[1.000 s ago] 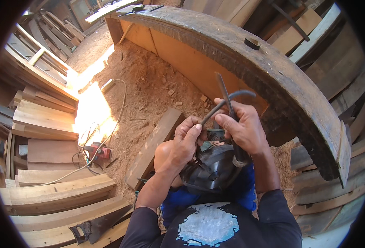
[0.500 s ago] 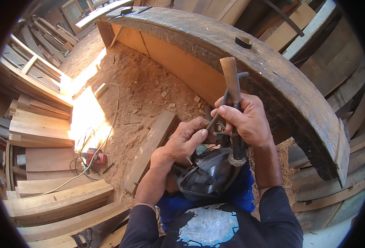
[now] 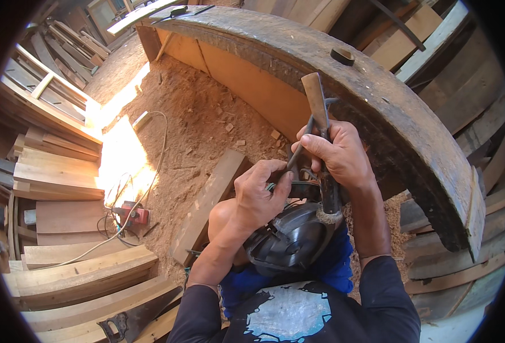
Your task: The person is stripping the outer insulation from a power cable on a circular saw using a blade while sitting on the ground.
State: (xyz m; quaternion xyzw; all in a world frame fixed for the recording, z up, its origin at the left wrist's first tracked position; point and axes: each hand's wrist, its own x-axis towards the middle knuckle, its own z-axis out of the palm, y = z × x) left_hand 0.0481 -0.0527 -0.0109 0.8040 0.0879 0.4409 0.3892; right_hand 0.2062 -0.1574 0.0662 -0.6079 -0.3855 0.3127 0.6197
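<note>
My right hand is closed around a chisel, its flat blade upward and its dark handle's frayed end hanging down. A dark cable passes across the chisel by the right thumb. My left hand pinches that cable just below, with thumb and forefinger together; the cable's lower part is hidden by the fingers. Under both hands a black power tool with a round guard, like a circular saw, rests on my lap over blue cloth.
A long curved wooden bench arches across the far side and right, with a small dark ring-shaped roll on it. A wooden beam lies left of my lap. Farther left are a red power tool, stacked planks and a handsaw.
My left hand has shifted slightly right and its wrist has turned, uncovering my knee. The chisel's blade has tipped a little. Both hands keep hold of the cable.
</note>
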